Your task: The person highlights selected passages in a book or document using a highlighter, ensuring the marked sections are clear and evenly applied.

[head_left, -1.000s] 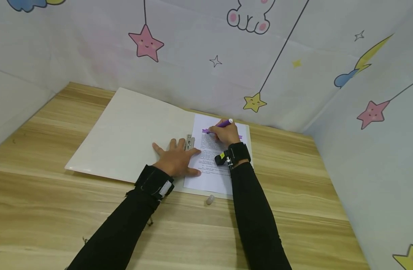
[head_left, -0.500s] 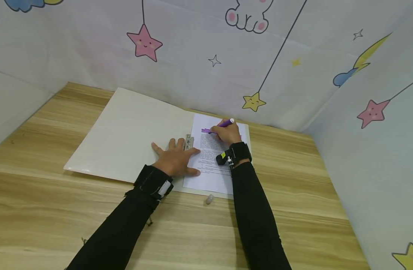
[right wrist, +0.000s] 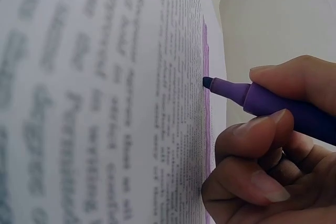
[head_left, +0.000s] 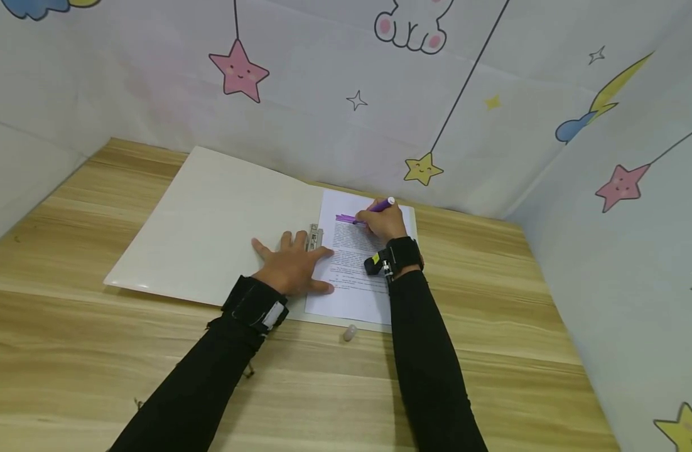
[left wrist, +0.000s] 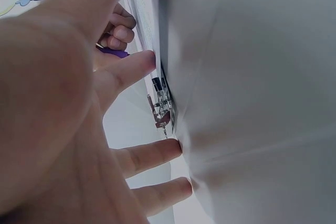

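Observation:
My right hand (head_left: 383,222) pinches an uncapped purple highlighter (right wrist: 268,103), its dark tip at a printed sheet (head_left: 346,295). Purple strokes (head_left: 343,218) run across the top lines of text. The sheet lies on the right side of an open white folder (head_left: 221,207). My left hand (head_left: 289,267) has its fingers spread, fingertips resting on the folder and the sheet's left edge. Beside those fingers sits the folder's metal clip (left wrist: 161,103). In the right wrist view the thumb and fingers curl round the highlighter's barrel.
A small pale cap (head_left: 350,333) lies on the wooden table (head_left: 510,326) just below the folder's front edge. White walls with printed stars (head_left: 423,169) enclose the back and sides. The folder's left cover spreads wide across the table.
The highlighter and my right hand have slid slightly right along the top lines of the sheet. My left hand keeps its place on the folder; the whole view has shifted a little.

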The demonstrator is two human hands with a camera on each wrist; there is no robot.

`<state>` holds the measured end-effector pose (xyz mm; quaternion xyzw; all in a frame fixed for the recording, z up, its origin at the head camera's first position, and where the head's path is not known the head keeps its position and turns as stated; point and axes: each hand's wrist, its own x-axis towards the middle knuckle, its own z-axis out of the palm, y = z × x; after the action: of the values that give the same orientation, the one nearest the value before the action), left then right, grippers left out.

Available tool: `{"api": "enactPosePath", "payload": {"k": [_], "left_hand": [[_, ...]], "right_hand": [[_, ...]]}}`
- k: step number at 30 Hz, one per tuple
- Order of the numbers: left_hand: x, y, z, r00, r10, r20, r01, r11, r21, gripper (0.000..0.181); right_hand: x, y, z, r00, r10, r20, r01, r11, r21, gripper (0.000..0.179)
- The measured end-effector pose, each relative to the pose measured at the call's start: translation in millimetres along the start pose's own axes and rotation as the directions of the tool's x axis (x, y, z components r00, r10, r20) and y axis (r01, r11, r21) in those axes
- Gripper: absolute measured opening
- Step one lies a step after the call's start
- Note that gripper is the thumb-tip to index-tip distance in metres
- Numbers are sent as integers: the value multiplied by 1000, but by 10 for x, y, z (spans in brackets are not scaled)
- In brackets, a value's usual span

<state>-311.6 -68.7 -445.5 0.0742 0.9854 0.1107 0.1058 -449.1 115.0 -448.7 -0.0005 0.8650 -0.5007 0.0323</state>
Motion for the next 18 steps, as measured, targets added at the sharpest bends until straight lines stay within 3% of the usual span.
{"api": "enactPosePath", "payload": {"k": [18], "left_hand": [[-4,4,-5,1000,0,-11,0,1000,-11,79]], "right_hand": [[45,44,-99,1000,10,-15,-10,1000,-2,22]]}}
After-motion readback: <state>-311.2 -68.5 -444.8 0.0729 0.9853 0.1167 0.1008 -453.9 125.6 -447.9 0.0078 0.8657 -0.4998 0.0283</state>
